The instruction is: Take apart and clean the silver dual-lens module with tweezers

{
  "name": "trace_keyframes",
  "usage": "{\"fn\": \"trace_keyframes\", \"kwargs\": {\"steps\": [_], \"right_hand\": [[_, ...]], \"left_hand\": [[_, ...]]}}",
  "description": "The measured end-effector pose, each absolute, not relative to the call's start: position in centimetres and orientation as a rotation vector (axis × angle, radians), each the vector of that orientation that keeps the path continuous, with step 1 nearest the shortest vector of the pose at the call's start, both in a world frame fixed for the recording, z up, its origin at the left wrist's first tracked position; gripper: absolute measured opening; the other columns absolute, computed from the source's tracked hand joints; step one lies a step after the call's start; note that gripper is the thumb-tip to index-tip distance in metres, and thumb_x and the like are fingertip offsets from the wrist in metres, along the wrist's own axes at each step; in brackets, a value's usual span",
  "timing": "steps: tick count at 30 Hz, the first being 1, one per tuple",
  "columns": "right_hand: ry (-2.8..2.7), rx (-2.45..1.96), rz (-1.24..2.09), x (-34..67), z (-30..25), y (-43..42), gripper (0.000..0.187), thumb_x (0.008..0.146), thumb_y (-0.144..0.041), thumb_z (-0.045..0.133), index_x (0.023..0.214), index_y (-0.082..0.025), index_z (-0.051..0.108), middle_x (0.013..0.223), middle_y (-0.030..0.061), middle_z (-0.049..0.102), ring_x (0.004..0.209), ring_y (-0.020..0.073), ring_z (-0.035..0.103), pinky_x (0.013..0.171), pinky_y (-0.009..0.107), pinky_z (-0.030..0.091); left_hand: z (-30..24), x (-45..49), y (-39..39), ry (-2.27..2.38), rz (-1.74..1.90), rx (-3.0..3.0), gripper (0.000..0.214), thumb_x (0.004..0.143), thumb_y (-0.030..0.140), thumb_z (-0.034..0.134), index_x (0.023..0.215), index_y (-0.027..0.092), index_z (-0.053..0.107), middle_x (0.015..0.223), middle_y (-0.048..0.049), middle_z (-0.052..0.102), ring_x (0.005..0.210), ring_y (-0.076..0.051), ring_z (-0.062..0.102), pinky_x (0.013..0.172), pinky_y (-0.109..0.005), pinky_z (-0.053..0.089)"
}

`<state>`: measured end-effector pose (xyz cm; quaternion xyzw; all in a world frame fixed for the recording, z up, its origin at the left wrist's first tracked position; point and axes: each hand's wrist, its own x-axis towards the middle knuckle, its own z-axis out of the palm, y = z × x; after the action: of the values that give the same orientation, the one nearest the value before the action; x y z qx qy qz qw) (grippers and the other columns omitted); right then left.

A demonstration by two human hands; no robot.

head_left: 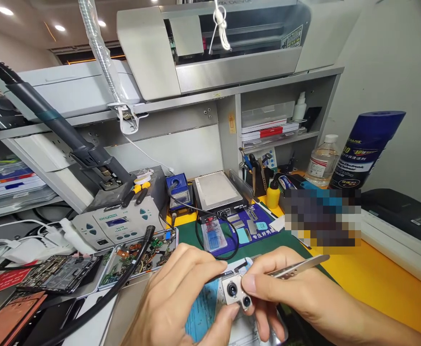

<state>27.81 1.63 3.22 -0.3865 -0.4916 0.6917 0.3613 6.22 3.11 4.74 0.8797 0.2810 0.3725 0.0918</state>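
Observation:
A silver dual-lens phone camera module [234, 287] is at the bottom centre, its two black lenses facing me. My left hand [176, 298] pinches it, the index finger at its top edge and the thumb at its lower edge. Metal tweezers [304, 265] lie across my right hand [285, 290], their handle end pointing up to the right. The right thumb and fingers also touch the module's right side; the tweezers' tips are hidden. Below both hands lies a bright, silver-edged flat object with a blue sheet [201, 315], partly covered by my hands.
A green mat [192, 235] covers the yellow bench [354, 274]. Left are a tray of circuit boards [138, 257], a thick black hose [120, 283] and a soldering station [120, 223]. A heating plate [219, 190] stands behind. A blue spray can [366, 149] and bottle [321, 161] are right.

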Motion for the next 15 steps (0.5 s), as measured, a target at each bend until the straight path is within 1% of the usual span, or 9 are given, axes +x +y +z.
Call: {"fn": "trace_keyframes", "kwargs": {"steps": [4, 8, 15], "right_hand": [[-1.246, -0.998, 1.786, 27.80, 2.98, 1.59, 0.036, 0.082, -0.045, 0.073, 0.068, -0.012, 0.071, 0.055, 0.0062, 0.071, 0.041, 0.0102, 0.056, 0.044, 0.019, 0.044], [-1.268, -1.003, 1.747, 27.78, 2.92, 1.71, 0.035, 0.081, -0.044, 0.074, 0.069, -0.011, 0.070, 0.057, 0.0073, 0.072, 0.041, 0.0095, 0.054, 0.044, 0.019, 0.044], [-1.359, -1.017, 1.662, 27.90, 3.07, 1.62, 0.036, 0.085, -0.046, 0.071, 0.079, -0.011, 0.074, 0.060, 0.0074, 0.072, 0.046, 0.0111, 0.054, 0.045, 0.021, 0.042]], "left_hand": [[4.53, 6.07, 3.00, 0.779, 1.117, 2.612, 0.036, 0.080, 0.005, 0.069, 0.112, 0.019, 0.060, 0.093, -0.0045, 0.065, 0.085, -0.019, 0.057, 0.074, -0.033, 0.051], [4.37, 5.89, 3.14, 0.755, 1.103, 2.670, 0.039, 0.079, 0.002, 0.069, 0.114, 0.017, 0.059, 0.093, -0.0054, 0.065, 0.086, -0.019, 0.057, 0.076, -0.033, 0.052], [4.39, 5.99, 3.30, 0.718, 1.096, 2.643, 0.042, 0.080, 0.000, 0.067, 0.116, 0.018, 0.055, 0.092, -0.0036, 0.065, 0.086, -0.016, 0.059, 0.073, -0.027, 0.053]]}}
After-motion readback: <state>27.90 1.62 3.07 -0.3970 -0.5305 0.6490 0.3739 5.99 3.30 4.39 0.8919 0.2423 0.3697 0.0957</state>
